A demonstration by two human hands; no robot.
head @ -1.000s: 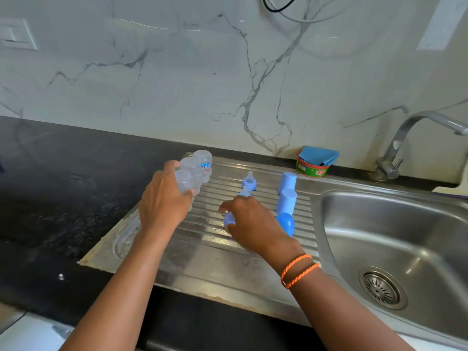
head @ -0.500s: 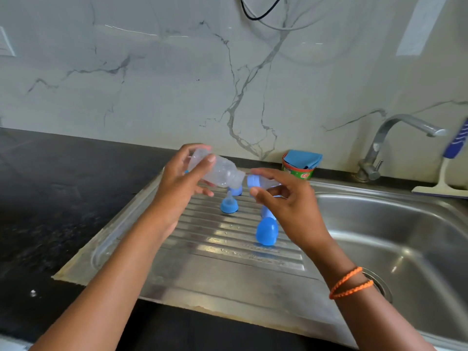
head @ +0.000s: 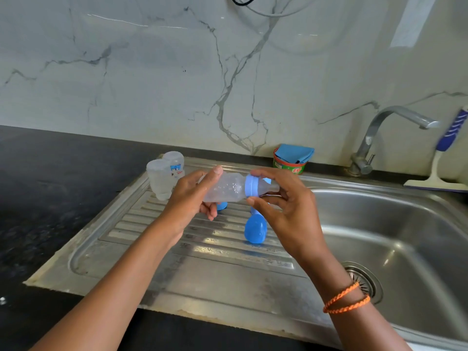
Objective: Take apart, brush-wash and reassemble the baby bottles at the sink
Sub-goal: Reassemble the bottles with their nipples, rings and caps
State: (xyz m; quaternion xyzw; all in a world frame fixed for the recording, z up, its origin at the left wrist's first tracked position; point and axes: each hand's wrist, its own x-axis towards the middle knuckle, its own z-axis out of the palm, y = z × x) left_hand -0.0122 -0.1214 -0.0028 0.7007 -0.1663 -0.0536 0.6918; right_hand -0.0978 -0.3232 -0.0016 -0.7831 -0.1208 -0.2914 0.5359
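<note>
My left hand (head: 189, 196) grips a clear baby bottle (head: 224, 190), held sideways above the steel draining board (head: 157, 252). A blue collar with a clear teat (head: 253, 187) sits on the bottle's neck, and my right hand (head: 287, 211) pinches that collar between thumb and fingers. Two more clear bottles (head: 164, 174) stand upside down at the board's back left. A blue cap (head: 255, 229) lies on the ribs below my right hand. Another blue part (head: 222, 205) peeks out under my left hand.
The sink basin (head: 395, 239) with its drain lies to the right, the tap (head: 379, 133) behind it. A green tub with a blue cloth (head: 291, 159) stands at the wall. A blue-handled squeegee (head: 442, 160) leans at far right. Black counter (head: 50, 186) spreads to the left.
My left hand lifted one bottle from the group and turned it sideways. My right hand picked up a blue collar with teat and brought it onto the bottle's neck.
</note>
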